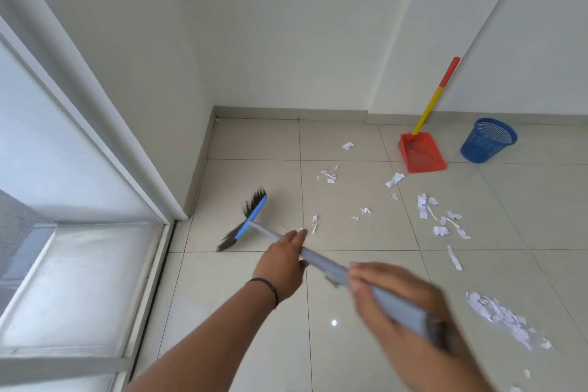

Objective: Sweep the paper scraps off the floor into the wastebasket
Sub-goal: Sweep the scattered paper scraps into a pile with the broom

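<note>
Gripping the grey handle of the broom (321, 259) with both hands, the person stands at the near edge of the tiled floor (254, 312). The left hand (281, 259) is curled round the shaft nearer the head; the right hand (386, 289), blurred, is wrapped round it higher up, towards the body. The blue broom head with its dark bristles (246, 219) sits by the left edge of the floor, near the wall corner and the window frame (95, 149), with the bristles splayed away from the mess.

The paper scraps (442, 221) lie scattered across the middle tiles, with a denser heap (502, 317) near the right edge and a few stray bits close to the broom head. They look very light and thin, so they will likely flutter or skid away under a hard stroke; short, low, gentle passes should gather them better. The broom seems stiff and light, and the spread two-handed hold suits steering it.

By the far wall, the red dustpan (421, 153) rests on the floor with its long yellow-and-red handle leaning on the wall; its tray shows only a few specks, too small to identify. Just to its right stands the blue mesh wastebasket (488, 140), upright; what it holds cannot be made out.
</note>
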Motion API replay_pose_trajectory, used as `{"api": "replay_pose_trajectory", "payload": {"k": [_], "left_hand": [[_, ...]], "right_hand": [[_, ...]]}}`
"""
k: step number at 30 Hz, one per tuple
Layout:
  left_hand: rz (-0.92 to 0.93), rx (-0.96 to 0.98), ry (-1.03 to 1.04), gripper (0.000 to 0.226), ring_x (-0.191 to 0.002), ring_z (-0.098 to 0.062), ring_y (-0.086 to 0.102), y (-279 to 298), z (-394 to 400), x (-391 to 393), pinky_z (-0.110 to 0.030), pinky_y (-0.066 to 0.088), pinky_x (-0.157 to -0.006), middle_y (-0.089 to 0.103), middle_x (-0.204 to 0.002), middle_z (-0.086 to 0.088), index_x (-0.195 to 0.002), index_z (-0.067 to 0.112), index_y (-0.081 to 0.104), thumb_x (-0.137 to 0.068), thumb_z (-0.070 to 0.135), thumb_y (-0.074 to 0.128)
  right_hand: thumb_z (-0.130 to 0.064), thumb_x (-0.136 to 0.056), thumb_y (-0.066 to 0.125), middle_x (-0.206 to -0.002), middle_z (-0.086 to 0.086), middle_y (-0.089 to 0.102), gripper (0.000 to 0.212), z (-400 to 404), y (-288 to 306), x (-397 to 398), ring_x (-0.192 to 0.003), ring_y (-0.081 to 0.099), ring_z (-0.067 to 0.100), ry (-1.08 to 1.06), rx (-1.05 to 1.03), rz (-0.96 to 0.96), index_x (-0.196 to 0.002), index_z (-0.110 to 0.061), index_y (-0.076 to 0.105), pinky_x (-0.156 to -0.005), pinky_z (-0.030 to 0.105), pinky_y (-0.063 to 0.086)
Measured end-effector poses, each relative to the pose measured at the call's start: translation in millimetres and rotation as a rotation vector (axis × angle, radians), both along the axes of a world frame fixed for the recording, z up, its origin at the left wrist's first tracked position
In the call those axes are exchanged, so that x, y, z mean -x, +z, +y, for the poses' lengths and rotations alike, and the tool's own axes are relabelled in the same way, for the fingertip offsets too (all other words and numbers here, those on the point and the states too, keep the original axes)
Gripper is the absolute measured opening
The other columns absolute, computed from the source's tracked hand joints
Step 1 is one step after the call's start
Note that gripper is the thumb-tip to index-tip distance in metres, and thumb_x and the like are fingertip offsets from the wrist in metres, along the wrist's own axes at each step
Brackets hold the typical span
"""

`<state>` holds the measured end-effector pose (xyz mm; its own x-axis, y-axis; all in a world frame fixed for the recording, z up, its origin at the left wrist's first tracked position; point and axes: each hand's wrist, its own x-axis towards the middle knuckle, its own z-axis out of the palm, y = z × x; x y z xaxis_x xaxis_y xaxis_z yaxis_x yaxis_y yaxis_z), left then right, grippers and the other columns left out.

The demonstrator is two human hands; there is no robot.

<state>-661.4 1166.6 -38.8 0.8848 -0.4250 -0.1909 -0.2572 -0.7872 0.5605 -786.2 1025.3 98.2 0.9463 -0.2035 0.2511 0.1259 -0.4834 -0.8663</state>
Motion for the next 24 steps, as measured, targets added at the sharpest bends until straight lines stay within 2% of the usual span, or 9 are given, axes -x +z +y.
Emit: {"api": "replay_pose_trajectory", "payload": {"k": [4,9,12,14,16,17,18,21,24], "left_hand": [[0.195,-0.199,-0.066,0.053,-0.138,-0.017,0.033,-21,3,-2,-0.026,0.028,-0.111,0.028,-0.153,-0.001,-0.143,0.017,0.034,-0.092,0.013,0.048],[0.155,-0.011,-0.187,0.024,-0.111,-0.025,0.056,-3,-45,14,-0.024,0.038,-0.091,0.061,-0.118,-0.009,-0.108,0.006,0.058,-0.088,0.004,0.045],[0.057,0.01,-0.244,0.02,-0.101,-0.025,0.059,15,-83,30,-0.028,0.042,-0.082,0.063,-0.109,-0.006,-0.104,0.011,0.059,-0.089,0.01,0.045],[-0.041,0.094,-0.215,0.019,-0.097,-0.023,0.058,24,-100,38,-0.026,0.041,-0.076,0.063,-0.106,-0.002,-0.102,0.014,0.059,-0.089,0.011,0.046],[-0.12,0.197,-0.183,0.019,-0.093,-0.021,0.058,30,-109,41,-0.028,0.044,-0.074,0.062,-0.103,-0.001,-0.1,0.015,0.059,-0.087,0.008,0.047],[-0.137,0.238,-0.168,0.021,-0.091,-0.022,0.058,30,-111,38,-0.028,0.045,-0.075,0.062,-0.103,-0.002,-0.1,0.014,0.06,-0.086,0.005,0.048],[-0.136,0.254,-0.158,0.023,-0.092,-0.024,0.059,29,-112,34,-0.029,0.045,-0.076,0.063,-0.104,-0.003,-0.1,0.013,0.061,-0.084,0.002,0.049],[-0.093,0.123,-0.129,0.04,-0.106,-0.027,0.057,15,-108,10,-0.033,0.046,-0.088,0.056,-0.123,-0.005,-0.121,0.014,0.056,-0.083,0.002,0.051],[0.082,-0.093,-0.112,0.061,-0.12,-0.03,0.05,-4,-106,-3,-0.037,0.041,-0.1,0.037,-0.145,-0.006,-0.143,0.012,0.03,-0.086,0.004,0.05]], "right_hand": [[-0.009,-0.077,0.073,-0.084,0.005,0.072,0.006,22,-24,7,-0.074,0.07,0.017,0.041,0.108,0.099,-0.08,-0.005,0.076,-0.071,0.035,0.056],[-0.029,-0.08,0.057,-0.065,0.002,0.065,0.024,-21,27,9,-0.061,0.061,0.015,0.1,0.179,0.109,-0.069,-0.012,0.069,-0.059,0.03,0.049],[-0.025,-0.078,0.065,-0.071,-0.006,0.067,0.004,-55,59,22,-0.06,0.062,0.007,-0.004,0.24,0.131,-0.079,-0.024,0.068,-0.054,0.016,0.048],[-0.01,-0.08,0.071,-0.062,-0.025,0.066,0.041,-67,63,18,-0.054,0.063,-0.003,-0.146,0.059,0.122,-0.059,-0.045,0.067,-0.049,0.003,0.042],[0.008,-0.093,0.053,-0.03,-0.027,0.048,0.091,-74,43,29,-0.038,0.055,-0.011,-0.268,-0.316,0.237,-0.018,-0.042,0.045,-0.045,0.003,0.041],[0.009,-0.096,0.045,-0.026,-0.026,0.044,0.094,-82,34,32,-0.036,0.053,-0.013,-0.309,-0.413,0.269,-0.016,-0.04,0.045,-0.047,0.004,0.043],[0.007,-0.095,0.05,-0.033,-0.028,0.051,0.088,-88,30,33,-0.041,0.056,-0.013,-0.279,-0.301,0.281,-0.022,-0.041,0.054,-0.05,0.004,0.045],[-0.007,-0.074,0.074,-0.077,-0.015,0.074,0.016,-78,14,32,-0.066,0.07,-0.002,-0.322,-0.114,-0.001,-0.069,-0.021,0.078,-0.063,0.007,0.05],[-0.004,-0.074,0.076,-0.084,-0.007,0.073,0.007,-60,-20,31,-0.076,0.07,0.005,-0.275,-0.122,-0.011,-0.08,-0.008,0.076,-0.07,0.02,0.055]]}}
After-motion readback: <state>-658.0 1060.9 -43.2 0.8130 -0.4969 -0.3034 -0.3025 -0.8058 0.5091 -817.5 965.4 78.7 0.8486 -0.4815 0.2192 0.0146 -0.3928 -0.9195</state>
